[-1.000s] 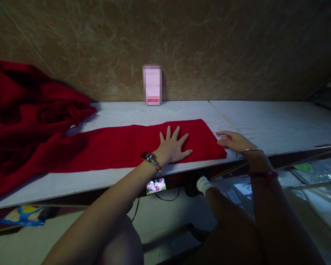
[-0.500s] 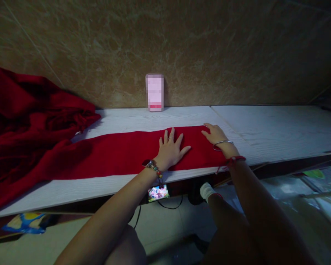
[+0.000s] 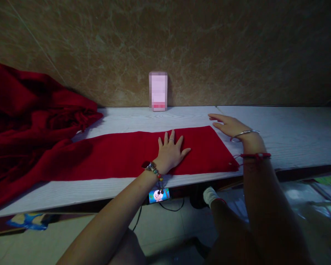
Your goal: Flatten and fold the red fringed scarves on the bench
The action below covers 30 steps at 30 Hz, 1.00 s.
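Observation:
A long strip of red cloth [image 3: 121, 154] lies flat along the white wood-grain tabletop [image 3: 287, 136]. Its left part runs into a bunched red heap, and its right end is cut at a slant. My left hand [image 3: 169, 152] rests palm down on the strip with fingers spread. Just beyond the cloth's right end, my right hand [image 3: 228, 127] hovers with fingers apart and nothing in them. A small pale spot shows near the cloth's lower right corner.
A phone with a blurred pink screen [image 3: 158, 92] leans upright on the brown marbled wall [image 3: 165, 44]. Below the table edge, another lit screen [image 3: 158, 195] shows a cartoon, with a cable nearby. A blue and yellow packet [image 3: 30, 221] sits low at left.
My right hand has lifted off the cloth's right end and moved right, uncovering the slanted edge and lower corner. My left hand stays in place on the cloth.

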{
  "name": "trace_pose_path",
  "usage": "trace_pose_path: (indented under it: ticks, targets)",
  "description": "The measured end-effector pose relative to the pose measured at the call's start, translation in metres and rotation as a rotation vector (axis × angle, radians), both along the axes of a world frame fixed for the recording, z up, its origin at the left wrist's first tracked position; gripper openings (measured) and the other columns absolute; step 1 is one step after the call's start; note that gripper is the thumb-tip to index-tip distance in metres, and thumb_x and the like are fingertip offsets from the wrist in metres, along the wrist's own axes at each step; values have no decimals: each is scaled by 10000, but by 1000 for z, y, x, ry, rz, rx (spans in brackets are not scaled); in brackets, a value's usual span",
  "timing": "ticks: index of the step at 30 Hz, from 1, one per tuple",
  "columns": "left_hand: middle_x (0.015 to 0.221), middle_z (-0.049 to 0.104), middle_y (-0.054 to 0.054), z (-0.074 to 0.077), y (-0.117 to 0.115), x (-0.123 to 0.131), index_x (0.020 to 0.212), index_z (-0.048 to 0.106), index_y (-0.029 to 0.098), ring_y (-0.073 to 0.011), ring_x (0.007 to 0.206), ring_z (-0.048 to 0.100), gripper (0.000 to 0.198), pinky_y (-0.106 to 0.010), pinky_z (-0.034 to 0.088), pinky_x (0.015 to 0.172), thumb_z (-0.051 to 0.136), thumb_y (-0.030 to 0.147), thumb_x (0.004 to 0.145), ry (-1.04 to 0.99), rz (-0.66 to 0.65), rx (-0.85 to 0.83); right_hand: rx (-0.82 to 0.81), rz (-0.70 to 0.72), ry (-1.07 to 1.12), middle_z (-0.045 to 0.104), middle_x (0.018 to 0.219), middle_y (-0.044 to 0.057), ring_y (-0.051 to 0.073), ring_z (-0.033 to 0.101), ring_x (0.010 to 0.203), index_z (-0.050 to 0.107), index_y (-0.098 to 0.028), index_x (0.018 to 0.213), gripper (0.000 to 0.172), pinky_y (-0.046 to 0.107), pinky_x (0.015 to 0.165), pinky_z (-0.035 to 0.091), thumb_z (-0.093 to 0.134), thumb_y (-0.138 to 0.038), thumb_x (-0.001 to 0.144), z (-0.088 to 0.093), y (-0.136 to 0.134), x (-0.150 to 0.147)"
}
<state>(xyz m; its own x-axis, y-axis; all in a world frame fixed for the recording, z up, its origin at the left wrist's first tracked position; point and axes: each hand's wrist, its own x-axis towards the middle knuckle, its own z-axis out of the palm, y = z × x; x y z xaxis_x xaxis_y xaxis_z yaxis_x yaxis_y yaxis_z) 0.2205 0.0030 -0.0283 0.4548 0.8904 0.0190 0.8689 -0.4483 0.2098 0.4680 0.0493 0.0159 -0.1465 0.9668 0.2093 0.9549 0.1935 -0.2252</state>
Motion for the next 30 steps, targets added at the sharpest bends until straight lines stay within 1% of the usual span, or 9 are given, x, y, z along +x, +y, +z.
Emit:
trace_pose_path:
  ticks: [2,4,8,11,15,20,23,26,30]
  targets:
    - [1533,183,-171,0,0,0,1436,315,206,-399,1391,147,667,-635,217,1056,214,600,908,5,0,-3,-11,14,-33,631,1228,21,250,568,1138,581,-260,1248,441,452,1007,418,488,-274,817,13,1,-2]
    - [1533,180,-170,1,0,0,1436,314,206,-396,1393,142,663,-634,210,1059,211,596,910,6,1,-4,-50,81,-67,640,1215,15,249,570,1134,605,-265,1218,429,440,1001,420,512,-265,800,18,8,-6]
    - [1529,194,-175,1,-1,0,1433,321,202,-391,1391,156,654,-628,209,1062,215,587,914,4,3,1,-182,147,-63,701,1062,32,226,618,1022,647,-240,1138,387,394,930,458,521,-214,773,7,27,-15]
    - [1526,211,-167,1,-2,-1,1426,334,212,-389,1387,175,633,-622,217,1064,229,576,918,-4,4,9,-238,122,17,701,863,40,189,634,805,660,-186,1082,349,327,778,492,544,-234,756,-3,35,-13]
    - [1529,196,-169,3,-3,-3,1426,335,207,-402,1384,173,626,-626,212,1064,242,565,921,-15,-4,-12,-297,141,124,574,608,-29,128,517,565,659,-169,1011,312,253,580,429,572,-291,738,0,36,-1]
    - [1537,190,-142,10,-8,0,1431,323,248,-401,1391,147,624,-651,209,1051,254,585,910,-31,37,-22,-162,219,255,488,571,-56,105,425,519,648,-191,978,273,239,518,348,552,-314,753,9,33,16]
    - [1554,131,-119,14,-10,4,1446,282,271,-398,1402,88,639,-666,179,1053,266,601,899,-23,39,-37,-114,180,255,454,538,-61,106,413,502,644,-187,954,246,239,509,334,522,-260,754,-2,30,23]
    - [1566,43,-79,16,-11,6,1465,207,301,-400,1403,15,673,-685,121,1054,288,626,882,43,8,-167,-102,93,142,431,491,-62,117,412,486,653,-195,862,203,248,521,351,499,-184,730,-23,27,27]
    - [1564,-18,-52,19,-11,5,1471,163,315,-402,1397,-36,698,-688,81,1058,302,641,870,84,-35,-276,-1,5,71,552,617,0,153,500,577,669,-187,888,256,280,589,423,492,-137,710,-47,23,30]
